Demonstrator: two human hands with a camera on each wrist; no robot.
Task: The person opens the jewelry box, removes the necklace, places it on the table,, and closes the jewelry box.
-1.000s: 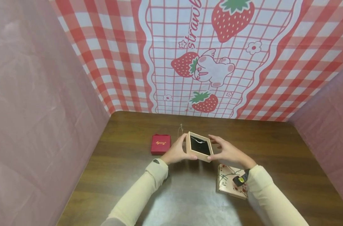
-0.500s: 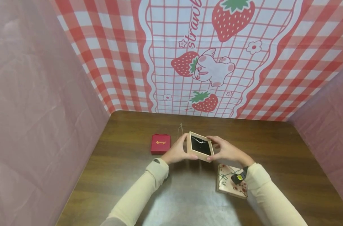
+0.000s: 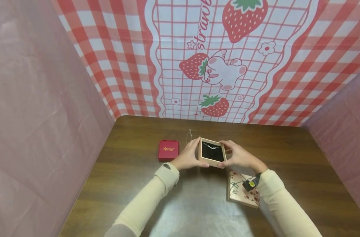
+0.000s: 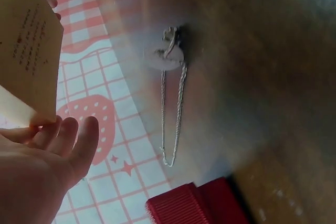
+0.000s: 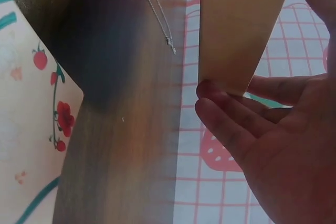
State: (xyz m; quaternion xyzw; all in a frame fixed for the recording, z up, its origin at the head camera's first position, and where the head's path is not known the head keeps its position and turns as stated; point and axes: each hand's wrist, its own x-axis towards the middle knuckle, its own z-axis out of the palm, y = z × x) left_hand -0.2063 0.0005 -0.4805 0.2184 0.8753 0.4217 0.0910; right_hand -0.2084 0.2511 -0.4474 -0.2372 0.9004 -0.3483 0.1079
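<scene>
Between both hands, raised over the table, is an open tan jewelry box (image 3: 215, 163) with a black lining. A silver necklace (image 3: 211, 147) lies across that lining. My left hand (image 3: 187, 157) grips the box's left side, thumb at the near edge; small print shows on the box's outer face (image 4: 31, 51) in the left wrist view. From the right, my right hand (image 3: 241, 157) holds the opposite side, its fingertips on the box wall (image 5: 236, 30) in the right wrist view. A second chain necklace (image 4: 173, 108) lies on the table behind the left hand.
A red jewelry box (image 3: 168, 151) with gold lettering sits left of the left hand. Below the right wrist lies a pink floral box (image 3: 242, 192). The wooden table (image 3: 132, 138) meets a strawberry-print cloth (image 3: 215, 82) at the back.
Both hands have shifted the tan box slightly to the right and turned it a little, so its open top looks squarer to the head view. The other boxes have stayed put.
</scene>
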